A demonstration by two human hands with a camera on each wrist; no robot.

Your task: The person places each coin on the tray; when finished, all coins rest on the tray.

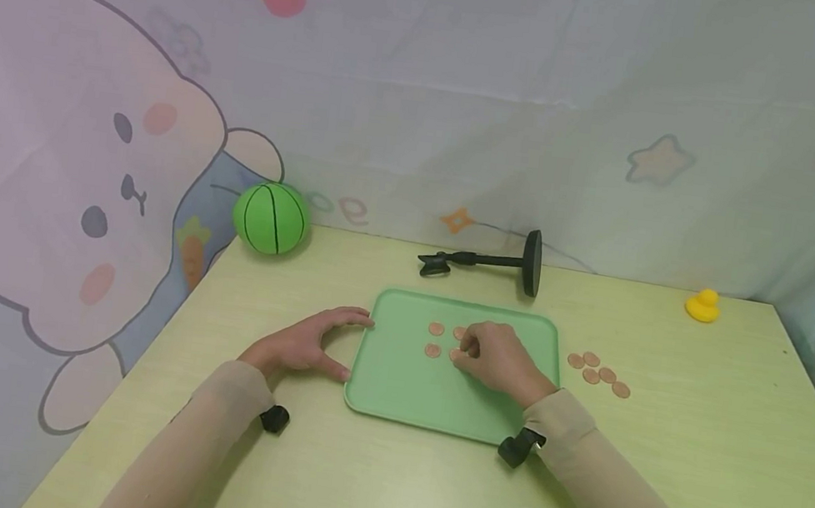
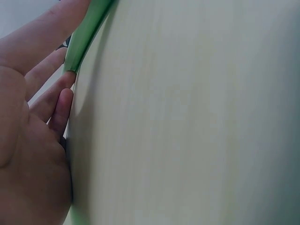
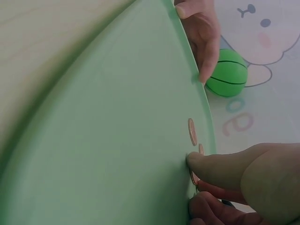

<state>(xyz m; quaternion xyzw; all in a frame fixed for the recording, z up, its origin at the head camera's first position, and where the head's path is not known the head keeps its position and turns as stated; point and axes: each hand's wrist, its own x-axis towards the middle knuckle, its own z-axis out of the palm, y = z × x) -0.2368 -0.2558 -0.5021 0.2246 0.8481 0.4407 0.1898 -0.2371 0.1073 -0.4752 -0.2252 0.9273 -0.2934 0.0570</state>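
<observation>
Coins [image 1: 434, 339]: four visible on tray [image 1: 400, 387], five beside; right hand [image 1: 497, 361] pinching one.

Bare table [image 1: 694, 454] lay open right of the tray [image 1: 400, 387], past the loose coins [image 1: 599, 373], while the fallen stand [image 1: 497, 262] blocked the tray's far side.

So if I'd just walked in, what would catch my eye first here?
Probably the green tray mid-table, where the right hand pinches a copper coin beside two others, while the left hand touches the tray's left edge. Five more coins lie on the table right of the tray. Behind, a green ball rests against the bunny backdrop.
</observation>
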